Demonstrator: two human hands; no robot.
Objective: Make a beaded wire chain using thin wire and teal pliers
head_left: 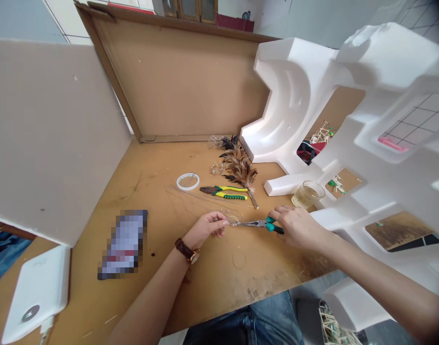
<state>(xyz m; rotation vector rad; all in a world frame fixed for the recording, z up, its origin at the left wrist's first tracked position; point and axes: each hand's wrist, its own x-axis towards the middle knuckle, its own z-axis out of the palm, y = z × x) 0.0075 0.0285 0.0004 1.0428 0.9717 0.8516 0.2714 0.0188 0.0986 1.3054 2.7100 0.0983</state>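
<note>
"Silvery wire piece (234, 223), small and fine, between the two hands above the tabletop (219, 282). Which hand is nearer?"

"Left hand (210, 224). Its thumb and fingertips are pinched together on the near end. The right hand (294, 227) reaches it only through the long-nose pliers (257, 224), fingers closed round the teal-and-black handles."

"And the axis?"

"Pliers run almost straight across, tips pointing left, in line with the pinch. The piece lies to the left hand's right, at those tips. Its own long axis: too small to tell. Likewise whether the tips grip it or merely touch."

"Further out?"

"Loose wire loop (239, 261) on the person's side. Beyond the hands, yellow-and-green pliers (224, 195), heads to the left; a white ring (188, 182) just beside them; a brown feather bundle (239, 165) behind. Glass cup (308, 193) near the right hand, beside white foam (287, 96)."

"Any lettering?"

"None legible. White power bank (38, 292), far left, bears a dark round badge with a pale mark, unreadable. Flat device (124, 244) nearby is pixelated; reddish band, no words. Watch (186, 250) on the left wrist: dial too small."
</note>
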